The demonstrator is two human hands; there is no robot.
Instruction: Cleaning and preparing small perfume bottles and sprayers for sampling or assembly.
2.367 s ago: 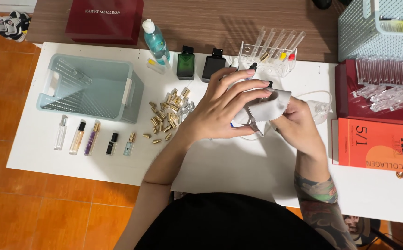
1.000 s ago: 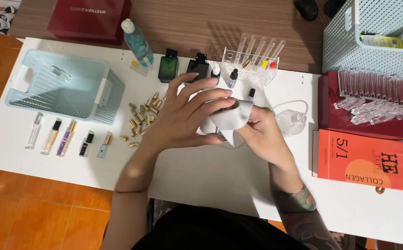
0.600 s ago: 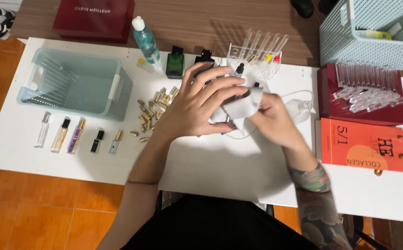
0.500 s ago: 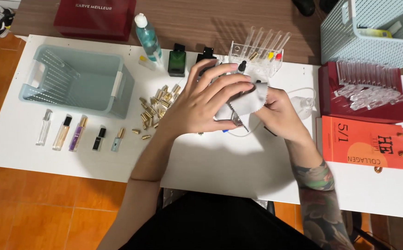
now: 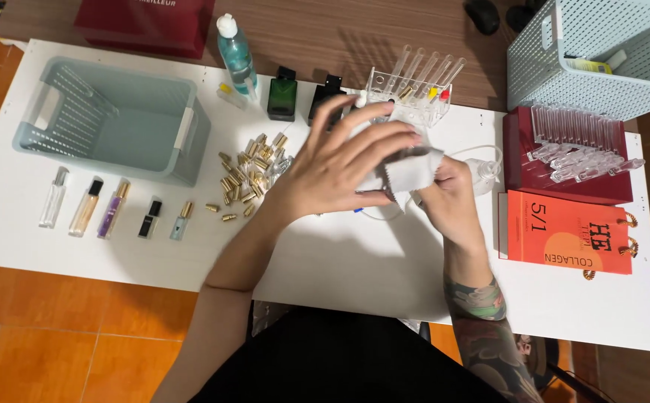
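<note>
two hands: both meet on one grey cloth [image 5: 408, 170] held just above the white table [image 5: 355, 261], in front of the tube rack [image 5: 412, 88].
cloth: small, zigzag-edged, bunched around something between the hands; what it wraps is hidden, so its kind cannot be told.
left hand [image 5: 336, 168]: fingers spread and lying flat over the cloth from the left, pressing on it more than gripping.
right hand [image 5: 448, 195]: curled up from below, fingers closed on the cloth's right side and on whatever sits inside.
doing it well: judged from the grip, the right hand should stay the steady holder while the left does the rubbing; the wrapped piece would best turn a little at a time so every face meets fabric.
risk: a small hidden piece could slip out of the folds, so working low over the table seems wise.
near left: a scatter of gold caps [image 5: 250, 175] lies just beside the left wrist; a wide sweep could knock them.
behind: a green bottle [image 5: 281, 97] and a black bottle [image 5: 323, 95] stand upright.
far left: five slim vials [image 5: 108, 209] lie in a row below the pale basket [image 5: 108, 119].
right: a red tray [image 5: 567, 160] of clear tubes, well apart.
</note>
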